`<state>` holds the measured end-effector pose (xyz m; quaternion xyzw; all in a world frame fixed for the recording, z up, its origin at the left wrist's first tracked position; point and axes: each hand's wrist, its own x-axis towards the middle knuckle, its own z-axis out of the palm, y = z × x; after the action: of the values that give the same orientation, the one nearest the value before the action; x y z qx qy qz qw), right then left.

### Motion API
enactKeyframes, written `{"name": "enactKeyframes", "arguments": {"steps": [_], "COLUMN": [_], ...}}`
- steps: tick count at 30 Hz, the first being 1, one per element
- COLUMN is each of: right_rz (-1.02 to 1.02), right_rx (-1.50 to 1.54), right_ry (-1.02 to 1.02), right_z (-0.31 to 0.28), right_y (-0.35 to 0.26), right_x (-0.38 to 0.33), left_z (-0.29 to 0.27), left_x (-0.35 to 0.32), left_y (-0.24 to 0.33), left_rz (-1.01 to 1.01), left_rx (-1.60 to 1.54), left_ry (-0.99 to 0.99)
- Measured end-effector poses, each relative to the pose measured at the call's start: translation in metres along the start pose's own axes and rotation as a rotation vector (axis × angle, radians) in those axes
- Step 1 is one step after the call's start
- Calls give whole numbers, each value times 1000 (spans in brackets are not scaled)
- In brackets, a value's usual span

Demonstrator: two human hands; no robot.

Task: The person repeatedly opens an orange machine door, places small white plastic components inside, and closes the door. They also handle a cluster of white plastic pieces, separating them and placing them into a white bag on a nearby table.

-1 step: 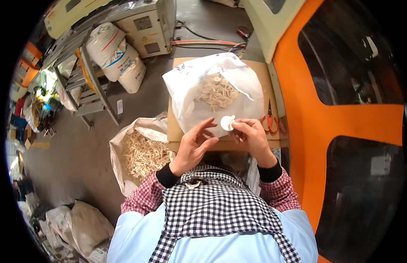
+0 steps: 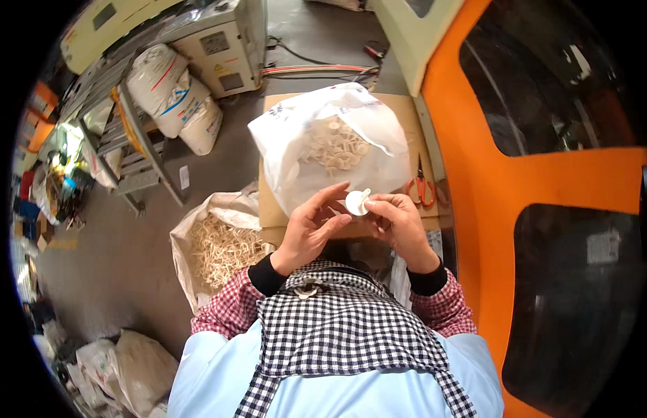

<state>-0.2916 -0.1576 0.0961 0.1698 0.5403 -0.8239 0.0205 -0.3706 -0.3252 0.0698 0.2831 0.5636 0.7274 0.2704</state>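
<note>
A small white round plastic disc with a raised hook-like tab [image 2: 357, 203] is pinched between the thumb and fingers of my right hand [image 2: 401, 221]. My left hand [image 2: 311, 226] is open beside it, thumb and fingers apart around the disc's left edge; whether they touch it I cannot tell. Just beyond both hands stands a white plastic bag [image 2: 285, 171], its mouth spread wide. Many similar off-white disc parts [image 2: 334, 146] lie in a heap inside. Orange-handled cutters [image 2: 421, 189] rest to the right of the bag.
Under the bag is a cardboard-covered surface [image 2: 271, 188]. A woven sack of thin off-white plastic scraps [image 2: 229, 247] stands on the floor at left. Stacked white sacks [image 2: 173, 94] lean by a metal rack [image 2: 132, 150]. An orange machine panel [image 2: 476, 209] borders the right side.
The disc and my right hand have shifted slightly left, nearer my left fingers, and the disc is turned a little. The whole view has moved slightly.
</note>
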Motion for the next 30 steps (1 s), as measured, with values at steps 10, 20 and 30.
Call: {"name": "enactKeyframes", "arguments": {"steps": [10,20,30], "right_rz": [-80,-199,-651], "right_rx": [211,-73,-533], "right_ry": [172,219,471], "right_z": [-7,-14,-3], "right_y": [15,26,21], "right_x": [-58,-65,-70], "left_z": [39,53,52], "left_x": [1,-3,-4], "left_y": [-13,-15,-20], "left_rz": [-198,-34,243], "left_rx": [-399,-344,-93], "left_ry": [-292,-264,-168]}}
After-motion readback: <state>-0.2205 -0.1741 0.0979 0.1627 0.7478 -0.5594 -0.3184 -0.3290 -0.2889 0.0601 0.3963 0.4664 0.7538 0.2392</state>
